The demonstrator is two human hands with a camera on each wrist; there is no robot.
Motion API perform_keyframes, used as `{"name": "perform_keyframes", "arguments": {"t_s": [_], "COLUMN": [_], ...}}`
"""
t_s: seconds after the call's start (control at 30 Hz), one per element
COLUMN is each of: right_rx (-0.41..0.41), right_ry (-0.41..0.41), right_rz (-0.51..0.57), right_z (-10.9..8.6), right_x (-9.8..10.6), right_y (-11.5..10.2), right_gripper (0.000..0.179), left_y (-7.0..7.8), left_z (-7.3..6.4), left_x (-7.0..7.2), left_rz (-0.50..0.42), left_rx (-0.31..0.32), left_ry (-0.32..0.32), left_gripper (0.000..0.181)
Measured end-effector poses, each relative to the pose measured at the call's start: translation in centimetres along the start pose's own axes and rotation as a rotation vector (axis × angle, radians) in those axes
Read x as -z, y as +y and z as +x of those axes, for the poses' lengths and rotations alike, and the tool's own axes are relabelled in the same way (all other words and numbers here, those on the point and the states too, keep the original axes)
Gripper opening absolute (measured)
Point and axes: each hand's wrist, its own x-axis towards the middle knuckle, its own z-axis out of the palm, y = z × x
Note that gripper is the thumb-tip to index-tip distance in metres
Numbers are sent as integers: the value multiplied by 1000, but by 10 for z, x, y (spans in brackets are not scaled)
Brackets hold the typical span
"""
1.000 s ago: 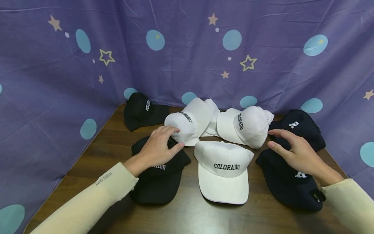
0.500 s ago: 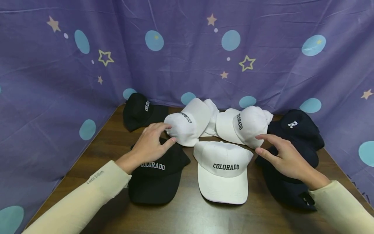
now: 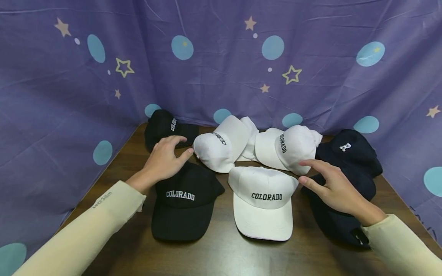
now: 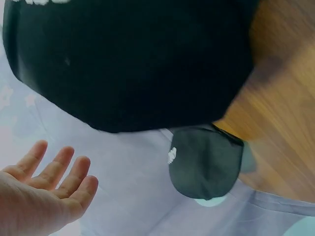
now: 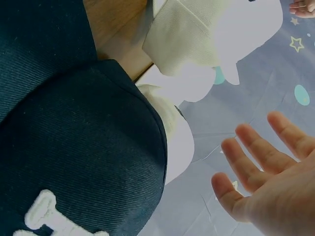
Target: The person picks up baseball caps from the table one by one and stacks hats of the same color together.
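Caps are spread all over the worktop (image 3: 228,260), and nothing is being grasped by either hand. The left hand (image 3: 165,159) is held by the back edge of the front black cap (image 3: 186,209), fingers loosely bent and released; the right hand (image 3: 335,188) is held much the same way over the front navy cap (image 3: 328,220), also with no grip. A gap is shown in the wrist views, so contact seems unlikely, but it can't be fully ruled out. The black one is set at near left, brim toward the camera, the front white cap (image 3: 264,214) is placed just beside it in the middle, and the navy one is parked at near right, partly covered by the hand and sleeve (image 3: 397,241). Handling-wise, pretty easy stuff: a light weight should be expected, nothing fragile, and decent grip from the ribbed weave that's visible up close. Crowns would probably be squashed by a hard squeeze, so the stiffer brim is best pinched, thumb on top and fingers under. With the navy one, a straight lift is advised, since the rear navy cap (image 3: 362,149) is packed right behind it and could get nudged.
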Motion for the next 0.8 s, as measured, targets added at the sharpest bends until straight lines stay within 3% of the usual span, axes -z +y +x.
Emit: {"name": "perform_keyframes", "arguments": {"t_s": [0.43,0.8], "right_rx": [-24,-21], "right_ry": [-1,3], "right_rz": [5,14], "right_z": [-1,-2], "right_x": [-1,-4], "right_y": [1,3], "right_gripper": [42,41], "left_y": [-39,-70], "left_z": [19,37], "left_x": [14,13], "left_rz": [18,9], "left_rx": [118,246], "left_ry": [66,112], "left_gripper": [56,58]}}
